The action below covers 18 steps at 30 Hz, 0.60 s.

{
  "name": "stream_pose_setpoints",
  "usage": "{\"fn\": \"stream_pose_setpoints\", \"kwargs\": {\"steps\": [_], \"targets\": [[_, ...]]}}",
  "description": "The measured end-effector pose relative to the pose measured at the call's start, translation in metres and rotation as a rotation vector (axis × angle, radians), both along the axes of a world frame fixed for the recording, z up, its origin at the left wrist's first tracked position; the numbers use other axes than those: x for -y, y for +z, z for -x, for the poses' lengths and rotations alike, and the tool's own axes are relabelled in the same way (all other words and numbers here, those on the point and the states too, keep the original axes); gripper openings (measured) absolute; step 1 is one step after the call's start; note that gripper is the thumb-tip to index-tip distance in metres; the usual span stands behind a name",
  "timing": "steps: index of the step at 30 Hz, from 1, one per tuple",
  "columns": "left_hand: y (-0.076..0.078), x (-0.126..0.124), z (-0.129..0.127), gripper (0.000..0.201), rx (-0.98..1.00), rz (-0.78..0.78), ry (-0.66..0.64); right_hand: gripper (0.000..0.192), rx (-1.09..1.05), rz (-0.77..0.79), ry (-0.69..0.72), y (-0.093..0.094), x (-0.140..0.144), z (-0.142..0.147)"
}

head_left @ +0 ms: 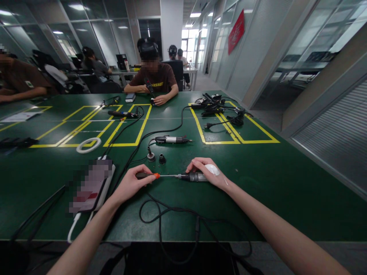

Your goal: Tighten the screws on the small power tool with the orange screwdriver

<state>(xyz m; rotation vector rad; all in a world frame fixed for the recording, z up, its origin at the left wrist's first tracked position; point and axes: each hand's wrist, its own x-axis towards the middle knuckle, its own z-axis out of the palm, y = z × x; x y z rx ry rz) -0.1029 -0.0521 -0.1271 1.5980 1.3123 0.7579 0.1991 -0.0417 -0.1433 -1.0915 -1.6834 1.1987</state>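
My left hand [135, 182] is closed round the dark handle of a screwdriver [156, 176] with an orange collar. Its thin shaft points right and meets the nose of an electric screwdriver [195, 177]. Around that tool's grey body my right hand [208, 171] is closed, with a white patch on its back. Both tools lie low over the green table, end to end. Just beyond them stand a metal part with a stem [150, 155] and a small dark collar [162, 159]. Another electric screwdriver [172, 139] rests farther back.
A phone [93, 183] with a white cable stands at left, near a white tape ring [88, 145]. Black cord [172, 209] loops over the table's front edge. Tangled tools and plugs [210, 103] lie at back right. Across the table sits a person [156, 76] holding a tool.
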Motion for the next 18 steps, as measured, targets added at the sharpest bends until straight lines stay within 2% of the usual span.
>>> {"fn": "stream_pose_setpoints", "kwargs": {"steps": [4,9,18], "targets": [[-0.0016,-0.0001,-0.0004,0.039,-0.005,-0.003,0.04,0.059,0.013,0.0,-0.001,0.0008,0.0002,-0.0007],[-0.0056,-0.0023,0.0006,0.033,-0.059,-0.189,0.046,0.058,0.013,0.002,-0.004,0.001,0.0,-0.0007],[-0.0077,-0.0006,-0.0019,0.041,-0.11,-0.154,0.024,0.058,0.012,0.002,-0.005,0.0007,0.0003,-0.0007]]}}
